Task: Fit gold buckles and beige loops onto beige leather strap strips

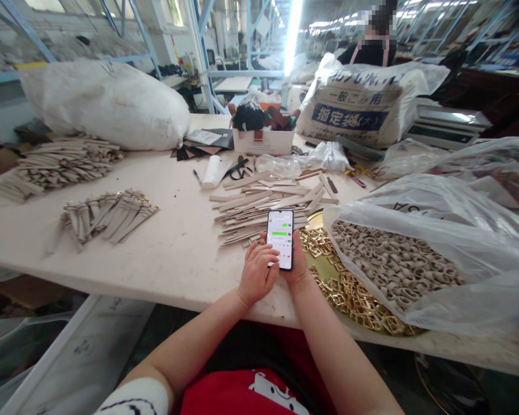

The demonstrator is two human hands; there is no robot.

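Observation:
My right hand (pixel 299 262) is wrapped around a smartphone (pixel 280 239), holding it upright over the table's front edge. Its lit screen shows a chat with green message bubbles. My left hand (pixel 258 272) lies over the phone's lower left side, fingers loosely bent and thumb apart, fingertips at the screen. Just beyond the phone is a loose pile of flat beige strips (pixel 259 202). To the right of my right hand, gold metal buckles (pixel 354 297) lie on a round gold tray (pixel 315 220).
A clear plastic bag of small beige loops (pixel 393 265) covers part of the tray. Bundled strips with buckles (pixel 108 213) lie at left, near a larger strip stack (pixel 69 164). Behind stand a white sack (pixel 108 104), a box (pixel 263 141) and a printed bag (pixel 354 104). A person (pixel 374 43) is farther back.

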